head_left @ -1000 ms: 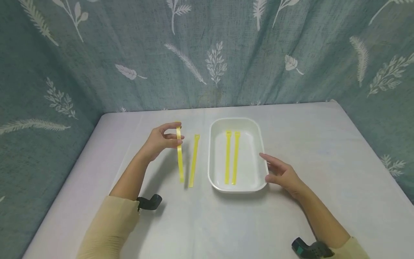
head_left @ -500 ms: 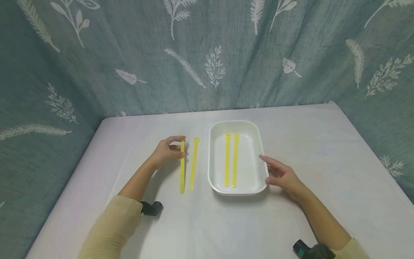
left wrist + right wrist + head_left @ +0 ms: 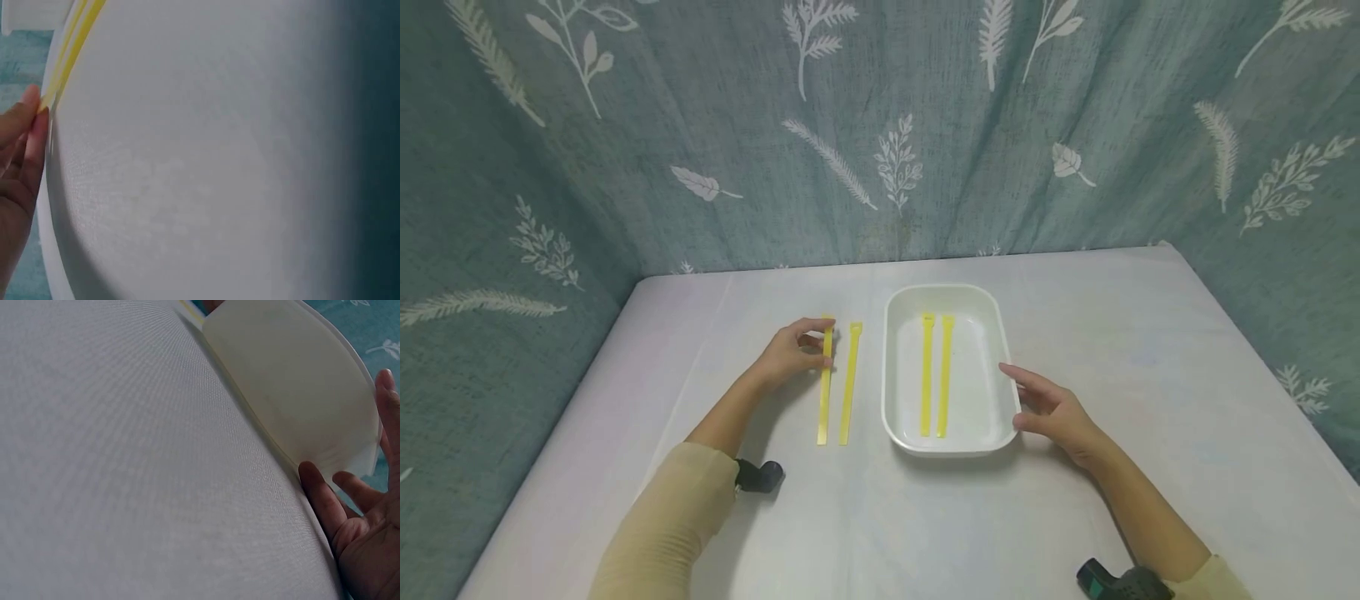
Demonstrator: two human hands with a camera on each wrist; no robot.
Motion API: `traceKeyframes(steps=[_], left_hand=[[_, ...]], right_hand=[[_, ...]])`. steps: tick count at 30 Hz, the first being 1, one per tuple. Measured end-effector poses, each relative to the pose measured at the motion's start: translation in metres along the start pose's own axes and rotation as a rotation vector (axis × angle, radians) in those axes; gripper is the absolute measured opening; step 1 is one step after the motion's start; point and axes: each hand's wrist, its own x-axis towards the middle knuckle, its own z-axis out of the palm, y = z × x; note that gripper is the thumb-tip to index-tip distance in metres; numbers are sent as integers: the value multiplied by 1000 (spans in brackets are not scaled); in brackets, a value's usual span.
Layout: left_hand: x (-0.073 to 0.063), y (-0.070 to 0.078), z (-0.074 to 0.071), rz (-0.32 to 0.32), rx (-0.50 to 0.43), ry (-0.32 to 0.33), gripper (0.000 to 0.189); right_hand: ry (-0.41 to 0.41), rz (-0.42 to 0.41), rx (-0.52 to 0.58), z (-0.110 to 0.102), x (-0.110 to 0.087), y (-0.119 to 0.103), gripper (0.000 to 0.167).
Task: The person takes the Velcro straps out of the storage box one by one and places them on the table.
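My left hand (image 3: 790, 348) pinches the upper end of a yellow strap (image 3: 824, 408) between thumb and fingers, low over the table. Just right of it lies a second yellow strap (image 3: 850, 387), roughly parallel, with a wider head at its far end. In the left wrist view, the held strap (image 3: 50, 97) runs up from the fingertips. Two more matching straps, a left one (image 3: 927, 375) and a right one (image 3: 945, 379), lie side by side inside a white tray (image 3: 985, 442). My right hand (image 3: 1063, 417) touches the tray's right rim with spread, relaxed fingers, holding nothing else.
A white cloth covers the table (image 3: 925, 533). Green leaf-patterned curtain (image 3: 880, 133) stands along the back and both sides. A dark wrist camera (image 3: 760, 476) sits on the left forearm, another camera (image 3: 1123, 581) on the right.
My left hand has come down and slightly right, lowering the yellow strap alongside the loose one on the table. The right hand stays at the tray's rim.
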Motion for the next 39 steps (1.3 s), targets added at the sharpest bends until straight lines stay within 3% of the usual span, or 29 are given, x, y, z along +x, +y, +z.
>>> traceKeyframes(steps=[11,18,23,27,32,39], left_hand=[[5,-4,3,36,147,-1,69],[9,-4,1,58,243,-38,67],[10,-5,-2,21,303,-52,65],[11,-1,-6,-9,282,-85,69],[14,8,-18,-17,183,-107,68],[24,30,-27,41,108,-100,61]], right_hand=[[6,13,-15,1,-1,0,65],[5,13,-7,1,-1,0,65],[2,11,-10,1,0,-1,65],[4,17,-9,1,0,-2,66],[8,24,-13,1,1,-2,66],[10,22,0,1,1,-2,66]])
